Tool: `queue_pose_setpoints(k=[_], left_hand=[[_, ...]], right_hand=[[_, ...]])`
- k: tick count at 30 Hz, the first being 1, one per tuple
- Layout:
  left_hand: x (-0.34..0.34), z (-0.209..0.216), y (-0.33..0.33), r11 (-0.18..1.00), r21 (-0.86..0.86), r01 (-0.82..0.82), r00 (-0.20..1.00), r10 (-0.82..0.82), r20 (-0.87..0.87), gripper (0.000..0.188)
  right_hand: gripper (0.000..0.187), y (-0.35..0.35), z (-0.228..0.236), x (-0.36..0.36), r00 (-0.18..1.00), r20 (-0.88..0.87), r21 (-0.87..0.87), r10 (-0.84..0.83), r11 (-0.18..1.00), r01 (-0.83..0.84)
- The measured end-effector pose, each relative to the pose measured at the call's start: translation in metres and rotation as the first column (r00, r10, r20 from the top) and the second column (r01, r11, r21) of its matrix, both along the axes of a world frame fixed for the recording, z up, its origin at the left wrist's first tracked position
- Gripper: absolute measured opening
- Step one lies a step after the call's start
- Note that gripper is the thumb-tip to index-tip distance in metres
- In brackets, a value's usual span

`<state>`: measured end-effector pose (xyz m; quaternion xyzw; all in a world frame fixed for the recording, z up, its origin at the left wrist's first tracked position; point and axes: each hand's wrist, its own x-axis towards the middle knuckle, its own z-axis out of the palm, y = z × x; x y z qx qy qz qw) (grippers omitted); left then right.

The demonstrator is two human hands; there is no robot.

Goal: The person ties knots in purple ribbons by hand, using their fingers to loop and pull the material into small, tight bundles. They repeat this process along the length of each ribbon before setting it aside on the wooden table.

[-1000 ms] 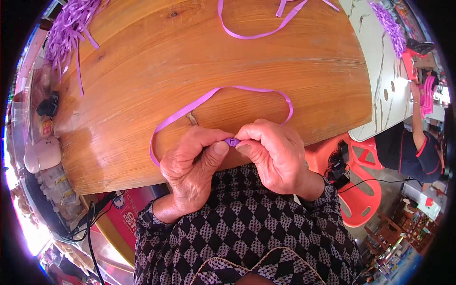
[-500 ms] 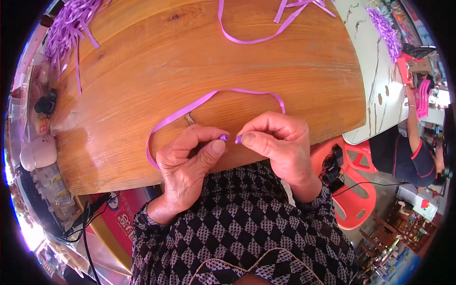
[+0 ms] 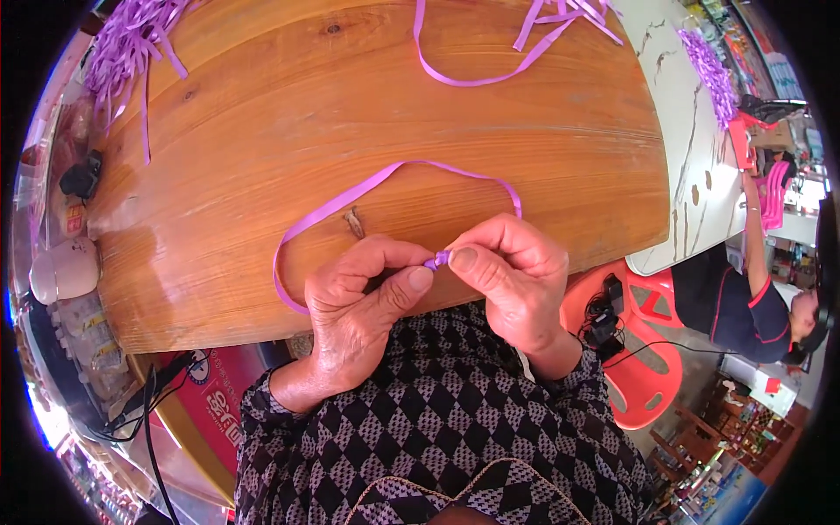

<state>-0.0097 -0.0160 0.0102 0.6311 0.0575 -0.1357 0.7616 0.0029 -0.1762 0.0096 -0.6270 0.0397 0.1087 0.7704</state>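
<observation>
A long purple ribbon (image 3: 343, 197) makes a wide loop on the wooden table, and both its ends run into my hands. My left hand (image 3: 354, 311) pinches one end between thumb and forefinger. The other end is gripped the same way by my right hand (image 3: 512, 276). Between my fingertips the two small purple ends meet and touch, just over the table's near edge. Whether they are joined, I cannot tell.
The wooden table (image 3: 262, 131) bears a heap of purple ribbons (image 3: 136, 52) at far left and more ribbon (image 3: 486, 80) at the far side. A white marbled table (image 3: 691, 175) adjoins it on the right, near red chairs (image 3: 643, 367) and another person (image 3: 748, 306).
My hands have come together, closing the gap between the two ribbon ends, which now touch. The loop's left side has shifted slightly right.
</observation>
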Motion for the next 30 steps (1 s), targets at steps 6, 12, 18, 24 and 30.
queue_pose_setpoints(k=[6,12,18,24,30], left_hand=[[-0.002,-0.003,-0.002,0.996,-0.079,-0.04,0.999,0.038,-0.023,0.012],[-0.002,-0.005,-0.001,0.997,-0.059,-0.04,0.999,0.041,0.016,0.011],[-0.001,-0.01,0.002,0.999,0.021,0.037,0.988,-0.039,0.148,0.009],[0.001,-0.008,0.003,0.992,0.101,0.078,0.978,-0.096,0.185,0.007],[0.005,-0.005,0.005,0.957,0.272,0.097,0.906,-0.198,0.374,0.008]], right_hand=[[0.008,0.004,-0.004,-0.006,0.945,0.327,-0.291,0.029,0.954,0.072],[0.007,0.0,-0.006,-0.001,0.824,0.543,-0.462,0.162,0.877,0.133],[0.008,-0.01,0.004,0.009,0.784,0.538,-0.517,0.31,0.856,0.016],[0.009,-0.014,0.004,0.013,0.777,0.515,-0.548,0.363,0.836,-0.028],[0.011,-0.017,0.003,0.015,0.653,0.586,-0.595,0.48,0.802,-0.055]])
